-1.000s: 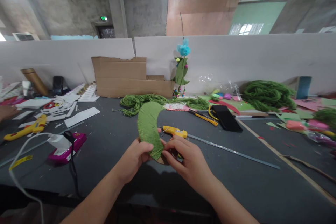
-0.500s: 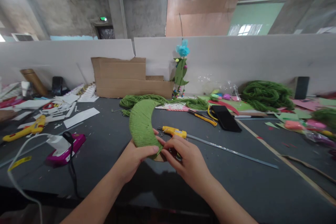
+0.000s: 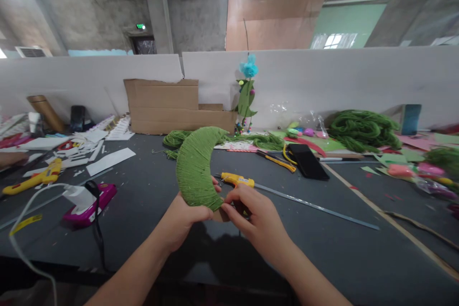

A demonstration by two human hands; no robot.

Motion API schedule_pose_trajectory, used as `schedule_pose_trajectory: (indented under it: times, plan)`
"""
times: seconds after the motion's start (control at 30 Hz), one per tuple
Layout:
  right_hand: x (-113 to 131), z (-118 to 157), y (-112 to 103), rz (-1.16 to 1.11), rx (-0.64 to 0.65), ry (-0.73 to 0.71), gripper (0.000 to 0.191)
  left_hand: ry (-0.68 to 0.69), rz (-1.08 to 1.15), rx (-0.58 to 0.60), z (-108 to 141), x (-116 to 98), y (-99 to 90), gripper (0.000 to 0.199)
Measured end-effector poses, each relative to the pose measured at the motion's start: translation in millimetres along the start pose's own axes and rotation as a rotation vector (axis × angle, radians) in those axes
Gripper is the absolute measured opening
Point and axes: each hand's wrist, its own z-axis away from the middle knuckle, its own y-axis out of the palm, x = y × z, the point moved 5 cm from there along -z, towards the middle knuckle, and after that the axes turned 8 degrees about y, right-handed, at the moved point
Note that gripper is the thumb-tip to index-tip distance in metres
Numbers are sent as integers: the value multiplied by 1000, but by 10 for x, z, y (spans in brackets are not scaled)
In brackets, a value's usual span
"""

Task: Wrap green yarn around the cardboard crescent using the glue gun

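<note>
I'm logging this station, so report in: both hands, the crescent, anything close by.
Left hand gripping green crescent. Right hand fingertips at its bare brown end, hold unclear. Yellow glue gun on table, just beyond right hand.

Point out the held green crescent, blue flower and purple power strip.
Held green crescent [image 3: 194, 167], head view: yarn-wrapped middle.
Blue flower [image 3: 248, 68], head view: petals' centre.
Purple power strip [image 3: 107, 194], head view: casing's right end.
</note>
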Motion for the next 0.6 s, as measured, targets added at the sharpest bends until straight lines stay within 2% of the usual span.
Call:
schedule_pose_trajectory:
  times: [0.13, 0.27, 0.47, 0.6]
  plan:
    - [2, -6, -31, -3, -19, 2, 10, 0, -13, -35, 2, -17, -12, 43]
    - [-10, -10, -32, -23, 8, 24, 10, -7, 2, 1, 6, -54, 1, 40]
    - [-80, -32, 20, -180, 116, 198, 12, -54, 9, 76, 7, -34, -12, 40]
    - [-141, -52, 51, -318, 176, 294, 11, -73, -43, 30, 8, 6, -32, 40]
